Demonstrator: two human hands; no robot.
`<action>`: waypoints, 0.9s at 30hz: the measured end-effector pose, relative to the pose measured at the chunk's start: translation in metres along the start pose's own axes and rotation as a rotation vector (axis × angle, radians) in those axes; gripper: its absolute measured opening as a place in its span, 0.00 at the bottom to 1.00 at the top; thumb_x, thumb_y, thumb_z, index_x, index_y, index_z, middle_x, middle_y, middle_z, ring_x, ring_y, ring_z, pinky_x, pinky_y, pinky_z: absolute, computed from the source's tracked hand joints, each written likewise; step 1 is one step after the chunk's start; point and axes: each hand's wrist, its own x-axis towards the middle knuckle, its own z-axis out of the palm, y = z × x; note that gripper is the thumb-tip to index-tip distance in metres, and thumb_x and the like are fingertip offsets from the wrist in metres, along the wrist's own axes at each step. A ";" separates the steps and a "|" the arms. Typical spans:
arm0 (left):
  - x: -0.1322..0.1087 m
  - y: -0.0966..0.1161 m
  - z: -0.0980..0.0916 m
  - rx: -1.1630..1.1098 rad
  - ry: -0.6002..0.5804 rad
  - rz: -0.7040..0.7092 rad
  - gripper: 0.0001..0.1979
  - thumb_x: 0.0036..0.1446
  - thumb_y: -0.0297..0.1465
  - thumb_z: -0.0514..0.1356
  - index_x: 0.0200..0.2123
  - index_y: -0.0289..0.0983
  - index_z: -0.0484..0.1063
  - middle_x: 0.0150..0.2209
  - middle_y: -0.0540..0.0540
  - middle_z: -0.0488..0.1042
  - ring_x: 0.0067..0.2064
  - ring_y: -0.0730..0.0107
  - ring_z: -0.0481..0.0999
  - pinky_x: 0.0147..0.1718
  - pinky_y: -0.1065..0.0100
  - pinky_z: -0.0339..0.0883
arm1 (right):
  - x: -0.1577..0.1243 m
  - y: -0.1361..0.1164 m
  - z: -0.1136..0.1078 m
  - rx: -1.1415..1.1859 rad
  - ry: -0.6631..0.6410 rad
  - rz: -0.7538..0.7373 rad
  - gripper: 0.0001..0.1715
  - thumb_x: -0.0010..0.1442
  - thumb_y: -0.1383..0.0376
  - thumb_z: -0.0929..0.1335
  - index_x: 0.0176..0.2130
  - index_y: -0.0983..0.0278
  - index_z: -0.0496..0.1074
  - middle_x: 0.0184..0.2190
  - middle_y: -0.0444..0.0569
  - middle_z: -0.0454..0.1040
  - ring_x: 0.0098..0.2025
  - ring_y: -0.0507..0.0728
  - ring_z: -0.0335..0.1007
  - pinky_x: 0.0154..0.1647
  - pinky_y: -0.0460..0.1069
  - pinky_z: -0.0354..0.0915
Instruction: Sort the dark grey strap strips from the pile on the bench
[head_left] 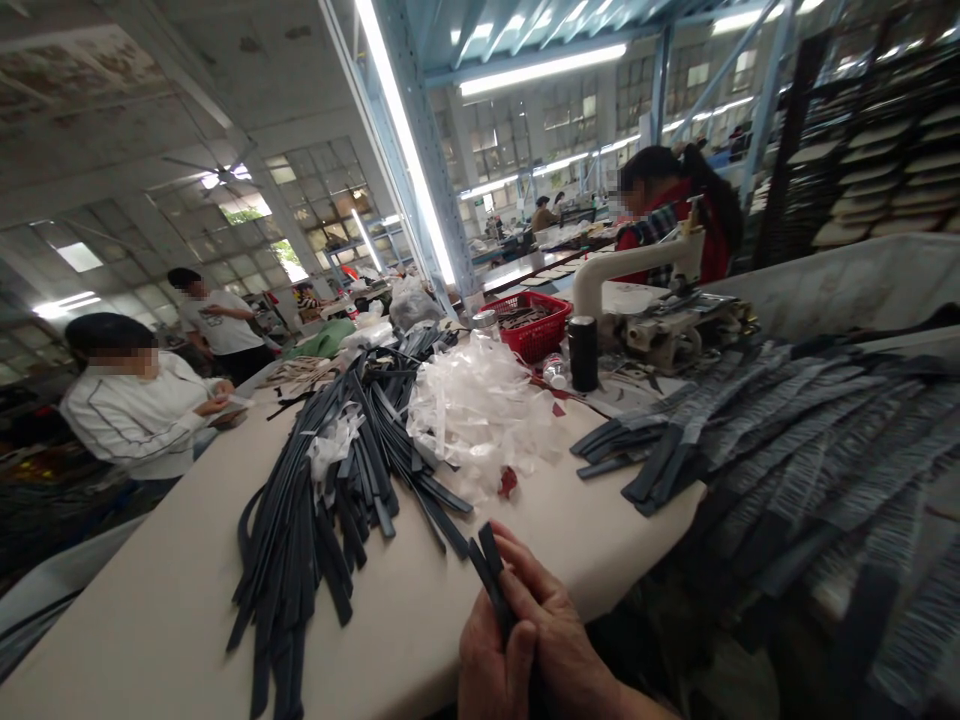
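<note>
Your left hand and right hand both clasp flat, dark-grey, rubbery-looking strips, two ends showing, at the cream-coloured table's near edge — a slack pinch could drop one. Ahead, the heap of loose dark-grey strips overlaps, so pulling might tangle it; crumpled translucent white plastic film crowds beyond — film-wrapped grey strips obstruct your right.

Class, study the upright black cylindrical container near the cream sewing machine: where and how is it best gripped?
Probably around the middle of the black cylindrical container, with a wrapping grip from the camera wearer's side. It stands upright, its straight body shows no handle, and its near side faces the pale tabletop, while the cream sewing machine rises behind it.
</note>
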 end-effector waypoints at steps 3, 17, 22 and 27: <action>-0.002 0.001 -0.001 0.011 -0.032 -0.047 0.22 0.47 0.48 0.67 0.39 0.37 0.81 0.40 0.36 0.80 0.46 0.45 0.75 0.47 0.60 0.66 | 0.005 -0.004 -0.008 0.000 -0.077 0.057 0.28 0.53 0.49 0.74 0.52 0.54 0.75 0.57 0.49 0.71 0.49 0.61 0.71 0.49 0.52 0.68; 0.003 0.019 -0.007 -0.024 -0.233 -0.183 0.26 0.57 0.48 0.58 0.50 0.35 0.73 0.29 0.46 0.75 0.32 0.63 0.71 0.31 0.65 0.64 | 0.008 -0.059 -0.016 -0.249 -0.329 0.029 0.21 0.59 0.50 0.69 0.39 0.64 0.80 0.32 0.47 0.73 0.27 0.50 0.64 0.24 0.43 0.59; -0.002 0.015 -0.005 0.188 -0.298 -0.074 0.23 0.60 0.49 0.53 0.35 0.37 0.78 0.29 0.43 0.77 0.32 0.59 0.73 0.34 0.63 0.65 | 0.007 -0.054 -0.015 -0.117 -0.252 0.184 0.25 0.58 0.46 0.69 0.42 0.64 0.79 0.24 0.43 0.70 0.17 0.47 0.54 0.15 0.43 0.50; -0.008 0.002 -0.009 0.312 -0.379 -0.066 0.27 0.59 0.53 0.50 0.32 0.39 0.79 0.28 0.41 0.79 0.32 0.57 0.77 0.35 0.63 0.65 | 0.012 -0.066 -0.018 -0.137 -0.150 0.089 0.22 0.56 0.48 0.71 0.38 0.64 0.81 0.34 0.50 0.78 0.36 0.58 0.71 0.35 0.49 0.66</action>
